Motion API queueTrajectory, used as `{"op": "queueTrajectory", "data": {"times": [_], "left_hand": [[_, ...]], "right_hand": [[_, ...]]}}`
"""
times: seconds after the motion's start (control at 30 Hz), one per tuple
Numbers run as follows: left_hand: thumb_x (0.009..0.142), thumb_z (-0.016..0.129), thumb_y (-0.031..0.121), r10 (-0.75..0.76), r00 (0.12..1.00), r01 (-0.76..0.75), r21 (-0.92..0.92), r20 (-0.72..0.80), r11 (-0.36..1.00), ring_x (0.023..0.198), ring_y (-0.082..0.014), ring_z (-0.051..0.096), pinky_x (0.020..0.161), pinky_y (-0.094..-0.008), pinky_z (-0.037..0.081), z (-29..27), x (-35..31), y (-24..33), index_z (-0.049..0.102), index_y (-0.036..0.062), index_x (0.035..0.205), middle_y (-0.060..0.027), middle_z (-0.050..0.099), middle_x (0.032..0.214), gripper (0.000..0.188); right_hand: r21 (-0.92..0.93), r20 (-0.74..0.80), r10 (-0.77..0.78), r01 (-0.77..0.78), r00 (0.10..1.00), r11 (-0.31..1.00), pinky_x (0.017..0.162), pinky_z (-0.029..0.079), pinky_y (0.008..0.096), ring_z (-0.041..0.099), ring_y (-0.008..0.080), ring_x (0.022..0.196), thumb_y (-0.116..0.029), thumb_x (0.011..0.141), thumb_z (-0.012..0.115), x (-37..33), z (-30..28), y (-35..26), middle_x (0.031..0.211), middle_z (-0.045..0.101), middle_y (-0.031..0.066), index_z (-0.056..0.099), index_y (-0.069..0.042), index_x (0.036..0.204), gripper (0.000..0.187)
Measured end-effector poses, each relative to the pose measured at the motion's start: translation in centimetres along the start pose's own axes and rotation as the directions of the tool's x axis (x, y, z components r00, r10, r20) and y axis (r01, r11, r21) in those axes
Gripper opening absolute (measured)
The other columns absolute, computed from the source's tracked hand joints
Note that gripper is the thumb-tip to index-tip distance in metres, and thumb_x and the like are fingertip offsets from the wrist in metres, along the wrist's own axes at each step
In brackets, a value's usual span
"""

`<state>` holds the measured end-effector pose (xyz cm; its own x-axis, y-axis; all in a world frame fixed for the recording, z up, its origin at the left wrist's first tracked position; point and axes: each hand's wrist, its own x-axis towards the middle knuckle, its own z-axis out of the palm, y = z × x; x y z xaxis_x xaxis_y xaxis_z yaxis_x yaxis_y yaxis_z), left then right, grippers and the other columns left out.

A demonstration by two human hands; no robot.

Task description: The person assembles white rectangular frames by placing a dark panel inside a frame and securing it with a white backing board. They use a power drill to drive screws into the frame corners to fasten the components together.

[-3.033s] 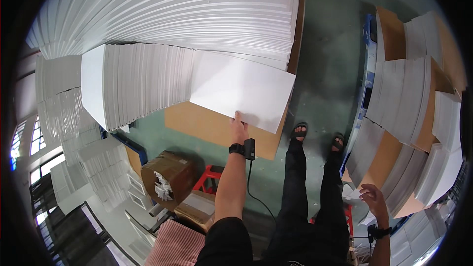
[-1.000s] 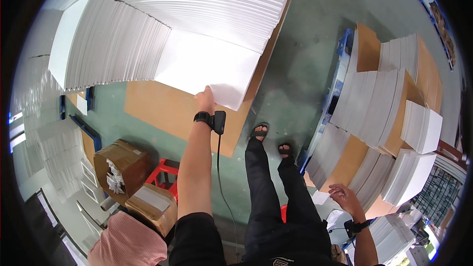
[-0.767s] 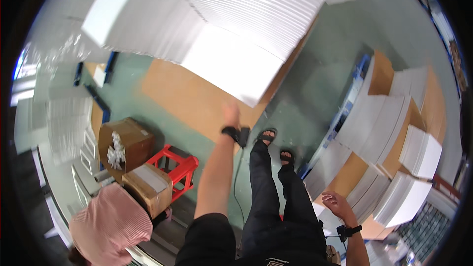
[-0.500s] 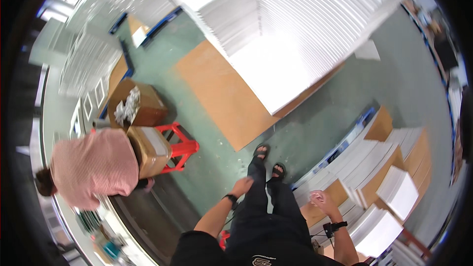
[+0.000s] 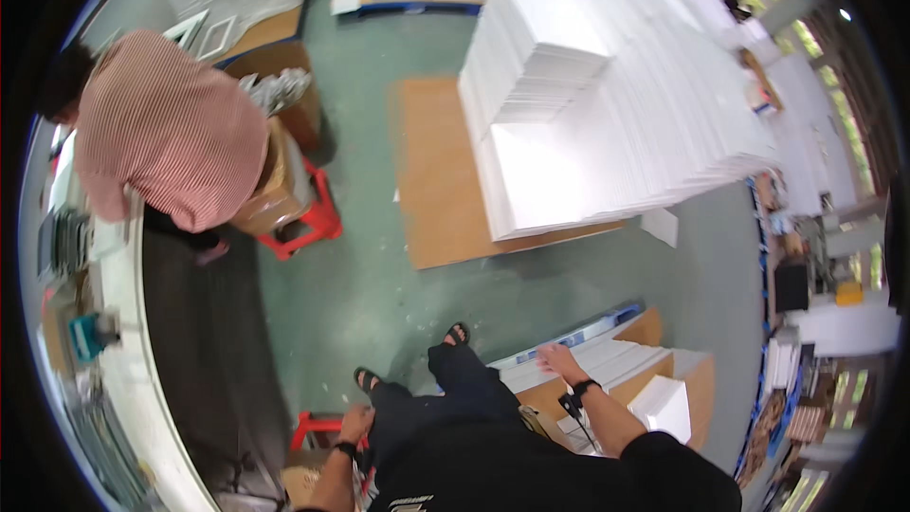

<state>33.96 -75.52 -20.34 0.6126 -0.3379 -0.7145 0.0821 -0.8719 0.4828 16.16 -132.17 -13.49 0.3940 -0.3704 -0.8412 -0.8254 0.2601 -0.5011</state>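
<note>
My right hand point(image 5: 559, 360) lies flat, fingers spread, on the top of a low stack of white sheets point(image 5: 616, 360) on a brown pallet board with a blue edge, just right of my legs. A black wristband with a small device on a cord hangs from that wrist. My left hand point(image 5: 355, 422) is down beside my left thigh, above a red stool point(image 5: 318, 427); whether it grips anything is unclear. My dark-trousered legs and sandalled feet point(image 5: 457, 334) point forward over the green floor.
A large block of stacked white sheets point(image 5: 607, 104) on a brown board point(image 5: 436, 180) lies ahead. A person in a striped pink shirt point(image 5: 171, 128) bends over cardboard boxes point(image 5: 284, 180) and a red stool point(image 5: 308, 223) at left. A dark conveyor point(image 5: 199, 341) runs along the left.
The view has swung away from the large white stack that one hand was touching. Both hands have dropped close to my body, and my right hand now rests on a smaller stack.
</note>
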Motion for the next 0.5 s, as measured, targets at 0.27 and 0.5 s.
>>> {"op": "queueTrajectory", "data": {"times": [0.27, 0.5], "left_hand": [[0.098, 0.061, 0.039, -0.174, 0.974, 0.072, -0.524, -0.148, 0.849, 0.102, -0.0357, 0.07, 0.092, -0.0435, 0.052, -1.1, -8.4, -7.6, 0.073, 0.0019, 0.109, -0.0216, 0.073, 0.105, 0.041], [0.106, 0.054, 0.038, -0.436, 0.899, 0.135, -0.93, -0.03, 0.343, 0.074, -0.0167, 0.073, 0.068, -0.032, 0.06, 1.1, -15.4, -17.6, 0.069, 0.0016, 0.101, -0.0091, 0.075, 0.087, 0.04]], "right_hand": [[-0.229, 0.302, -0.356, 0.43, 0.884, 0.873, 0.072, 0.058, 0.0308, 0.07, 0.0148, 0.088, -0.034, 0.103, 0.064, 0.7, 18.2, -16.1, 0.098, 0.071, 0.0068, 0.066, -0.003, 0.113, 0.032], [-0.447, 0.625, -0.146, 0.505, 0.767, 0.739, 0.067, 0.054, 0.0295, 0.067, 0.0148, 0.073, -0.027, 0.102, 0.059, -4.2, 37.3, -19.1, 0.085, 0.071, 0.006, 0.068, -0.002, 0.095, 0.027]]}}
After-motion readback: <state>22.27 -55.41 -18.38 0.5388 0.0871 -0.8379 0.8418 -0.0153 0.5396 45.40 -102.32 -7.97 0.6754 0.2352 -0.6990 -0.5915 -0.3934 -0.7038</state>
